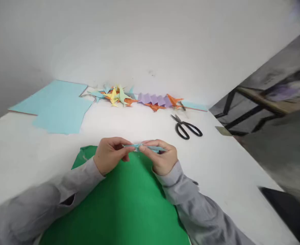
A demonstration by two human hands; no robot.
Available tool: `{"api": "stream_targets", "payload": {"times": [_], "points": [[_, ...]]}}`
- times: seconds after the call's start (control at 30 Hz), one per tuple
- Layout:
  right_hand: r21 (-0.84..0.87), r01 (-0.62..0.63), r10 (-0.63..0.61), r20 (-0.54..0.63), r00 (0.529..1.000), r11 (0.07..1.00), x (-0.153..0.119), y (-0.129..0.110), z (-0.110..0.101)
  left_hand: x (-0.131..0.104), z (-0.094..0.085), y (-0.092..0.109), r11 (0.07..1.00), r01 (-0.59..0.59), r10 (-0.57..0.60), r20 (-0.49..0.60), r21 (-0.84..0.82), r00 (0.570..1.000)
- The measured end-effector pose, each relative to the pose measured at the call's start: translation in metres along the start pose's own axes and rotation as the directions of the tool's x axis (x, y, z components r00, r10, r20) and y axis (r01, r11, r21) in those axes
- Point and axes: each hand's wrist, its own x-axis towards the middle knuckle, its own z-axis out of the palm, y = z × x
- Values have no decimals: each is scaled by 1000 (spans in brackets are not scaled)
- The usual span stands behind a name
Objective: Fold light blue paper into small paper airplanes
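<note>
Between my two hands is a small, narrow piece of folded light-blue paper, held over the green cloth. My left hand pinches its left end between thumb and fingertips. Closed around the right part is my right hand, its thumb pressing the paper near the middle. The fingers cover much of the paper, so its exact folded shape is partly hidden. Black-handled scissors lie on the table, beyond my right hand, with slightly parted blades.
Light-blue sheets lie at the back left of the white table. Along the wall sit folded yellow and green paper figures, pleated purple paper and an orange figure. Green fabric spreads before me. A dark object is at right.
</note>
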Motion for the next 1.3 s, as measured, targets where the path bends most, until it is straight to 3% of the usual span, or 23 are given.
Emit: {"api": "stream_targets", "payload": {"times": [0.77,1.3], "points": [[-2,-96,96,-20,995,995,0,-6,-1,3,0,-8,993,40,-35,39,-114,999],[41,-96,98,-27,995,994,1,-3,-1,2,-1,-6,999,-33,34,23,-42,999]]}}
